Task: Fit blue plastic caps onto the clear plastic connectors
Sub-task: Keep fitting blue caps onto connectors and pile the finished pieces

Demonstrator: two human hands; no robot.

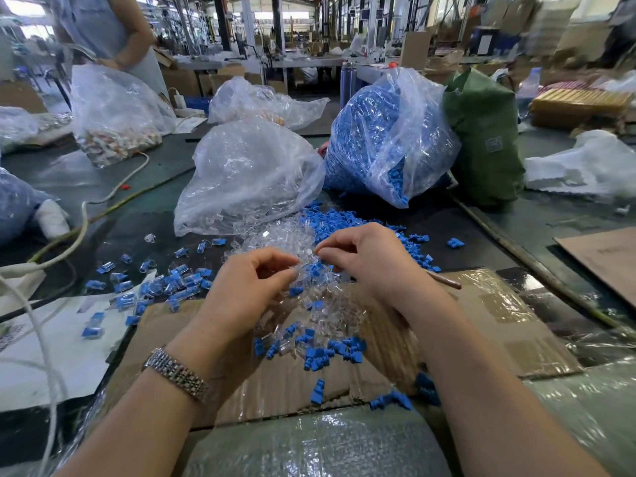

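Dark worktable (550, 222) in a possibly factory hall, strewn with blue caps (344, 351).

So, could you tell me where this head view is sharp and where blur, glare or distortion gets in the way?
Head view: both hands, left hand and right hand, are fairly sharp; the background hall is blurred and bowed by the wide lens; glare streaks the clear bag.

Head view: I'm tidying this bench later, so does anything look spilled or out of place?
Yes. Blue caps and clear connectors lie spilled loose over the table and cardboard, out of their bags. A cable trails across the worktop.
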